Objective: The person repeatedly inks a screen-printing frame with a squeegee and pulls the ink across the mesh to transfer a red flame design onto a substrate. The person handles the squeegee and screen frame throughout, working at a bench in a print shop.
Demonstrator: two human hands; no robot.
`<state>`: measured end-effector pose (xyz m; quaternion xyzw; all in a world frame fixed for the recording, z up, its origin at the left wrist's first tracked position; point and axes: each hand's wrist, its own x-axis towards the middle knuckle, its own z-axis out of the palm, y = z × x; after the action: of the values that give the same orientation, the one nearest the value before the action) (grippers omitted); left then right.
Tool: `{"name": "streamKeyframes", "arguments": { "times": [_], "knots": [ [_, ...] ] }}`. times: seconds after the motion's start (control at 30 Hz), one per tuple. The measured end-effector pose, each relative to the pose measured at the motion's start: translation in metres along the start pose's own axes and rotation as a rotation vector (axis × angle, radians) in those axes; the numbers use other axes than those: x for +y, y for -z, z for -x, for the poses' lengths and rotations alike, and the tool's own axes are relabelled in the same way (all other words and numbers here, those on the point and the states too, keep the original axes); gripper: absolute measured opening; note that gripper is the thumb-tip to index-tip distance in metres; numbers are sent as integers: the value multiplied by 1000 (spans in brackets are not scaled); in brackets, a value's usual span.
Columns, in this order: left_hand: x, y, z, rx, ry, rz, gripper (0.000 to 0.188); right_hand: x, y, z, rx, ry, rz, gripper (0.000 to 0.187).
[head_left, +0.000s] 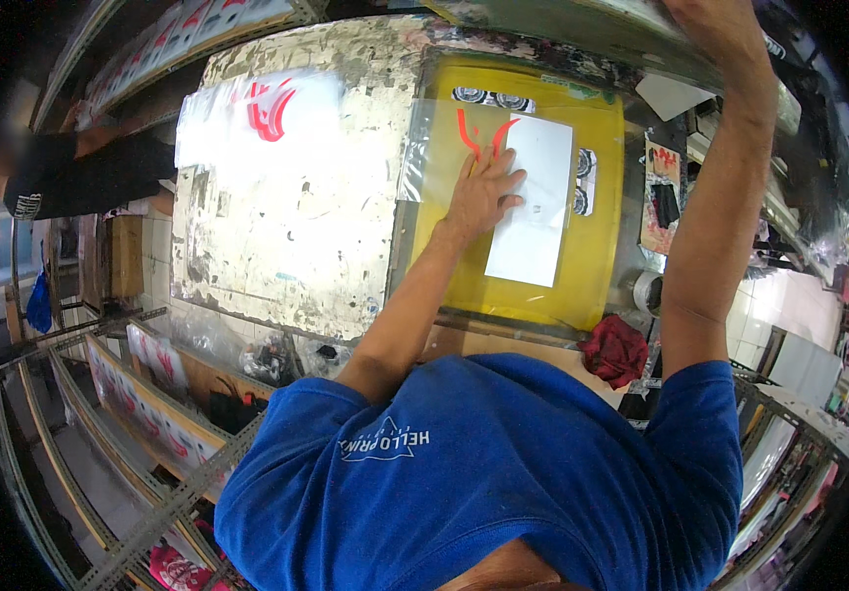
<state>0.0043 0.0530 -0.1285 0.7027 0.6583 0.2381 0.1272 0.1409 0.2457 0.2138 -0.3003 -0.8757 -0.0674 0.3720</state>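
My left hand (488, 192) lies with its fingers spread over a white sheet of paper (528, 251) and a clear plastic sheet (434, 148). Bright red curved marks (466, 128) show around its fingertips. Both sheets rest on a flat yellow panel (587, 295), which also bears black-and-white printed pieces (585, 182) at its right and far edges. Toward the far right, my right arm is stretched out, and my right hand (718, 25) is at a long greyish frame or bar (602, 34). Its fingers run out of the picture, so its grip is hidden.
A paint-stained pale table (296, 231) stands left, with white sheets printed in red (267, 113) on it. A dark red cloth (613, 352) and a roll of tape (648, 293) sit right. Metal racks (148, 394) hold printed boards. Another person's dark sleeve (99, 177) shows far left.
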Motion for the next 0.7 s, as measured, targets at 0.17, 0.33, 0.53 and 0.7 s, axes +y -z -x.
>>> {"name": "streamKeyframes", "arguments": {
  "times": [0.17,0.33,0.53,0.7],
  "knots": [
    [3,-3,-5,-13,7,2,50,-6,5,-5,-74,-84,-122,39],
    [7,-14,-5,40,1,-59,53,-15,11,-7,-134,-127,-127,39],
    [14,-15,-8,8,11,-99,54,-8,7,-4,-106,-85,-34,40],
    [16,5,-14,153,2,-71,57,-14,9,5,-68,-2,-140,37]
  ]
}}
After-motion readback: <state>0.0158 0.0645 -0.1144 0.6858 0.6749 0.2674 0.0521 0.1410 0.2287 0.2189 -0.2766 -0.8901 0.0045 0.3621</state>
